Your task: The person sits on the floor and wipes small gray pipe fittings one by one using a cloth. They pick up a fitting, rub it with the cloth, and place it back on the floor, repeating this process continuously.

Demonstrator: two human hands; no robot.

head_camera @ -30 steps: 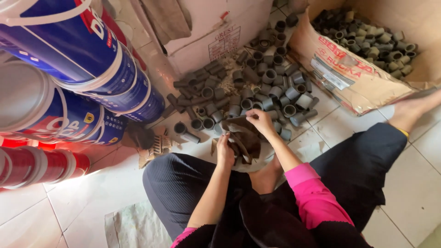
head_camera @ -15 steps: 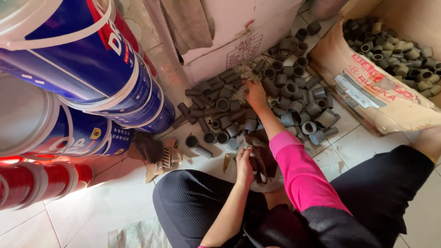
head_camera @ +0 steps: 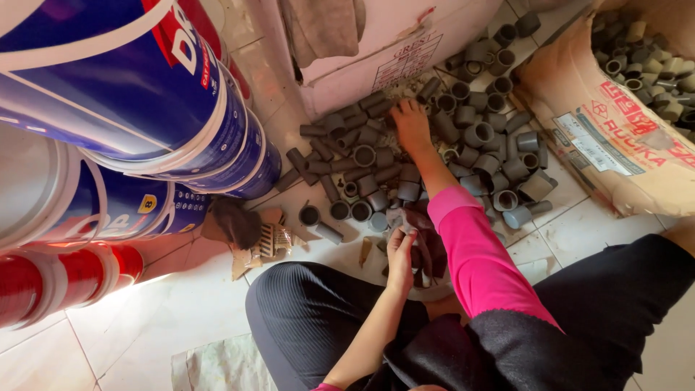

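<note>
I count two of my hands, one brown rag (head_camera: 427, 250), two cardboard boxes, three blue buckets, two red buckets, and several dozen grey pipe fittings (head_camera: 434, 156), too many to count.

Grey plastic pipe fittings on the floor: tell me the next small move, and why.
Probably close the right hand on one grey plastic pipe fitting and bring it to the dark brown rag in the left hand: the right hand rests on the pile.
</note>
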